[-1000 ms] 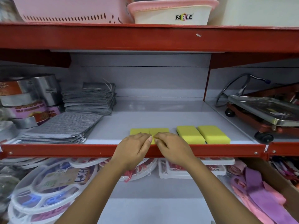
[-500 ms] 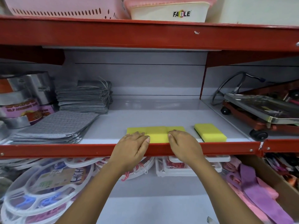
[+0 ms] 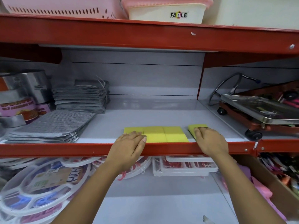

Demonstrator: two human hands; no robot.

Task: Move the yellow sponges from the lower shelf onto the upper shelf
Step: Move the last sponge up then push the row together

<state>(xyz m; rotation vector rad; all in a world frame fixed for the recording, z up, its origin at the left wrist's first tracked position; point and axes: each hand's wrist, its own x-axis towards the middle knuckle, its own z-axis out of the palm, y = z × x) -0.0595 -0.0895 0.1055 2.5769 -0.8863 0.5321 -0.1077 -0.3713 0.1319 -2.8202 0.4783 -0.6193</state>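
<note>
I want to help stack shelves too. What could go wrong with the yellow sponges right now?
1. The three yellow sponges pressed side by side lie right at the red front edge, so a nudge from the left hand might tip one off.
2. The right hand covers the fourth sponge; sliding it carelessly toward the others could push the row crooked.

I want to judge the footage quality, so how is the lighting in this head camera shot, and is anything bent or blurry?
Head view: light is even and soft, with faint glare on the shelf floor behind the yellow sponges; wide-angle distortion bows the red shelf edge; the left hand and right hand look sharp, while the far corners go soft.
</note>
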